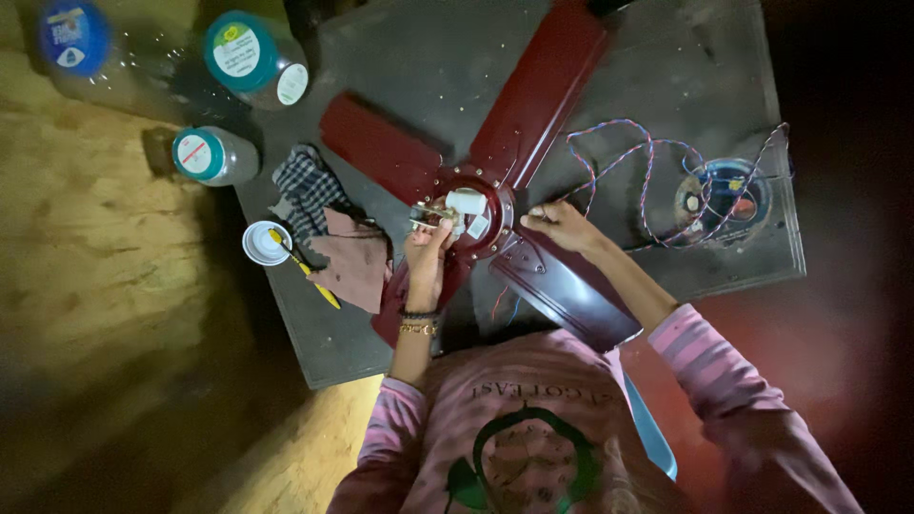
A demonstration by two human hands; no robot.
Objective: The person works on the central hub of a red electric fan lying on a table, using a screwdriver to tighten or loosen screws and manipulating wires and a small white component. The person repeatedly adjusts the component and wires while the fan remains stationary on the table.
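Dark grey flat work board (666,57) carries dark red four-blade metal ceiling fan (547,90), lying flat, centre. Round fan hub (490,228) with white block part (466,202) on top.

Left hand (426,257) fingers pinched on small parts at hub's left edge. Right hand (562,226) presses hub's right rim, fingers curled; grip on anything unclear.

Advice: brace hub steady, work small, keep twisted red-blue wire (647,176) off hub. White cup (264,242) sits near left hand.
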